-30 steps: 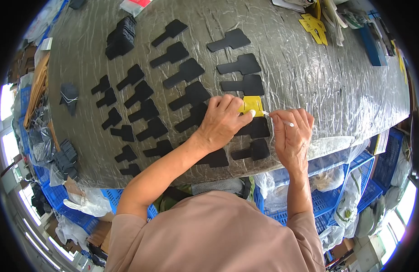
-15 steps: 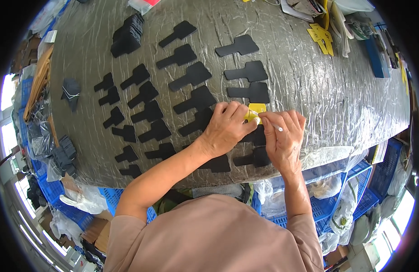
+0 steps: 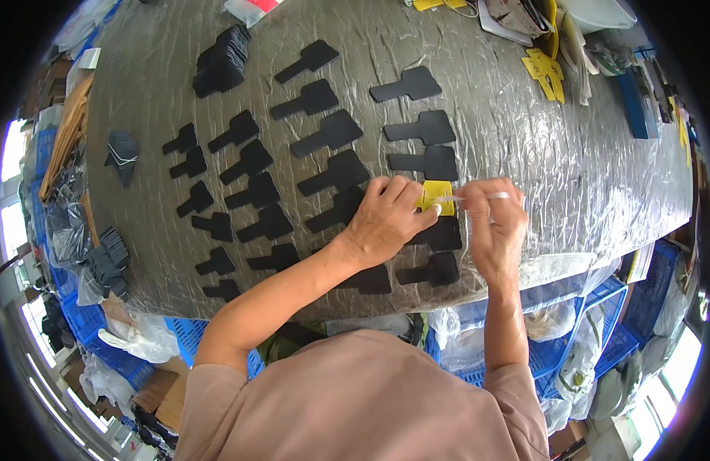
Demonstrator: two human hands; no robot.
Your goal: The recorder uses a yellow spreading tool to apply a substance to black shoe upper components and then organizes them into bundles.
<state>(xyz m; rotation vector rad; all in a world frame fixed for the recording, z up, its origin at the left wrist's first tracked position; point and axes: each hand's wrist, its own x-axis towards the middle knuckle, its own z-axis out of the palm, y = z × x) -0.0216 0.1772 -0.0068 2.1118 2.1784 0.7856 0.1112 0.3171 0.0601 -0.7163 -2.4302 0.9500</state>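
My left hand (image 3: pixel 384 221) is curled over a small yellow template (image 3: pixel 438 189) and presses it down with thumb and fingertips. The template lies on one of the black paddle-shaped pieces, which is mostly covered. In my right hand (image 3: pixel 495 227) is a slim white pen (image 3: pixel 499 195), its tip end pointing left toward the template's right edge. Just above the template lies a black piece (image 3: pixel 426 162) with a narrow tab to its left. Another black piece (image 3: pixel 436 270) lies below, nearer to me.
Several more black pieces (image 3: pixel 329 132) lie in columns on the plastic-covered table (image 3: pixel 539 154). A stack of black pieces (image 3: pixel 221 61) stands at the far left-centre. Yellow templates (image 3: pixel 544 73) lie far right. Blue crates (image 3: pixel 570 330) are below the table's near edge.
My right hand has shifted right with the pen, away from the template's middle, uncovering more of it. My left hand stays pressed in place.
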